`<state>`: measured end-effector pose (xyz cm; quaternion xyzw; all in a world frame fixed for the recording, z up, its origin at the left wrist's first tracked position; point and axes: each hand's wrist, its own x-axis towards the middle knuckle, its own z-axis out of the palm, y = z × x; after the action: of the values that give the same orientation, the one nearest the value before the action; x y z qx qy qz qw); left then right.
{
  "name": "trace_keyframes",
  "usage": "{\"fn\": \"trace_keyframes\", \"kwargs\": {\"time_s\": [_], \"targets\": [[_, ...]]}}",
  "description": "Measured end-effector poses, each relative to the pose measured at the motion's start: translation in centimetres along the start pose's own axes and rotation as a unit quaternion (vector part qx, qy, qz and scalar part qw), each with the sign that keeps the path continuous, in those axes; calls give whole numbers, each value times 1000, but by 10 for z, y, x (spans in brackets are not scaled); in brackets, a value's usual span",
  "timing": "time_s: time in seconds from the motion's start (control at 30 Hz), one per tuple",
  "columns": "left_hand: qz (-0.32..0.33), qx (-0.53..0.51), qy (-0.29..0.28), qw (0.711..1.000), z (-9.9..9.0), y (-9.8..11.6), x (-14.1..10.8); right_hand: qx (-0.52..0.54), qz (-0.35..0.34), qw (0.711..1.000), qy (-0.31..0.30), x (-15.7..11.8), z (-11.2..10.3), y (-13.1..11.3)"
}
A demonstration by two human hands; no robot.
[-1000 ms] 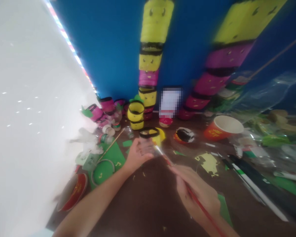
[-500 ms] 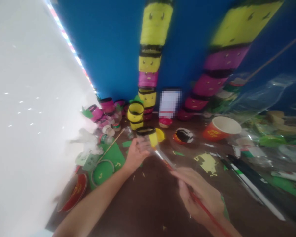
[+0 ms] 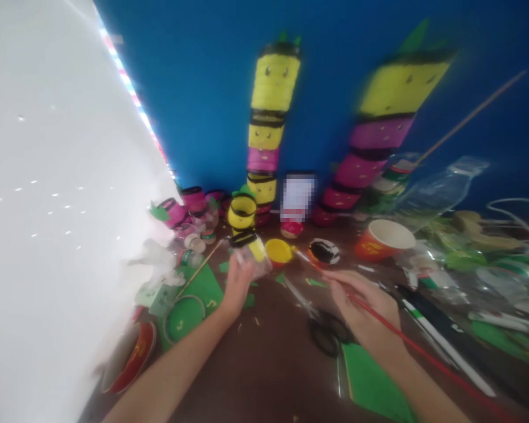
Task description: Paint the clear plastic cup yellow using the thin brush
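Over the brown table (image 3: pixel 264 376), left of the yellow paint (image 3: pixel 278 252), my left hand (image 3: pixel 239 282) grips the tilted clear cup (image 3: pixel 258 251). It looks light, thin-walled and easily dented, likely slick where painted; its bare lower side seems the best hold. My right hand (image 3: pixel 370 302) pinches the slim brush (image 3: pixel 388 324), tip near the paint.

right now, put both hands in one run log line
left hand: holding clear cup; right hand: holding red brush, tip near yellow paint; scissors: on table
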<state>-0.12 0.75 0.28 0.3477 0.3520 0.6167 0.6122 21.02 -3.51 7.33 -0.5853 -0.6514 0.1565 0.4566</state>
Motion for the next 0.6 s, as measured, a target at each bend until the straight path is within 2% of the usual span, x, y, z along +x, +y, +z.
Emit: {"fn": "trace_keyframes", "kwargs": {"time_s": [0.1, 0.27, 0.47, 0.6], "targets": [[2, -12, 3, 1000, 3, 3, -1, 5, 16, 999, -40, 8, 7, 2], [-46, -55, -11, 997, 7, 10, -3, -35, -56, 996, -59, 23, 19, 0], [-44, -63, 26, 997, 10, 16, -4, -71, -56, 995, -39, 29, 27, -7], [-64, -80, 29, 994, 8, 14, -4, -87, -57, 994, -38, 32, 30, -6]]}}
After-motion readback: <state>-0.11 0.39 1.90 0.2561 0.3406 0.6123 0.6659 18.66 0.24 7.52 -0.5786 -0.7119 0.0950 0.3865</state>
